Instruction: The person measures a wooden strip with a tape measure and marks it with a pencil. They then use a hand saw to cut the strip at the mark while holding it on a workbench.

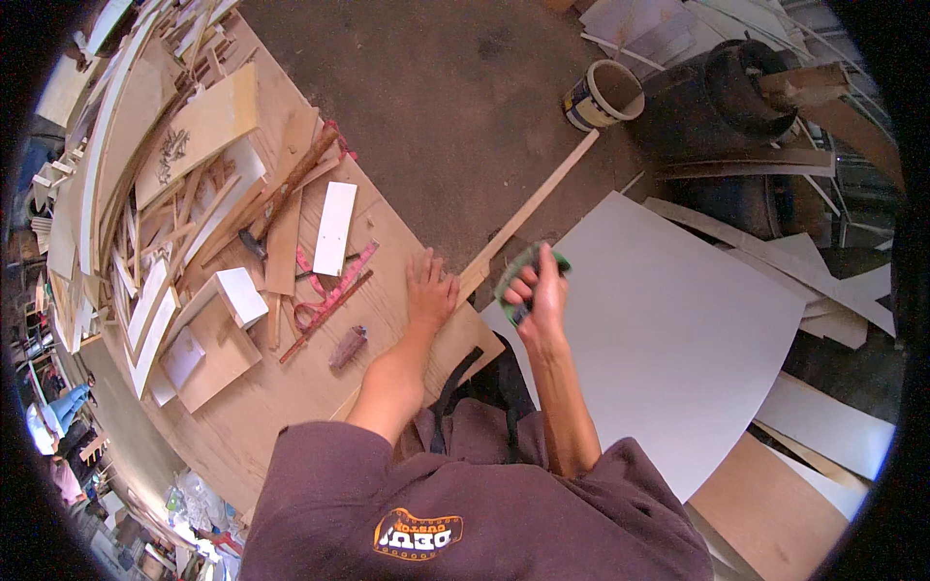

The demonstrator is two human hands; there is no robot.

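My left hand [431, 290] lies on the edge of the plywood table, its fingers stretched out and pressing beside a long thin wooden strip [544, 201]. That strip juts out past the table edge over the floor. Just right of the edge, my right hand [544, 298] is closed around the green handle of a handsaw [506, 281]. The saw is close to the strip; its blade is smeared and hard to make out. Left of my left hand lie a brown wrapped piece [348, 347], a pink measuring tape [356, 271] and a thin reddish stick [325, 318].
Wood offcuts, a hammer [253, 243] and a white board [335, 229] crowd the plywood table [387, 247]. A large white sheet [668, 320] spreads on my right. Beyond it are a bucket [603, 95], a dark drum [693, 102] and more scrap boards [823, 281].
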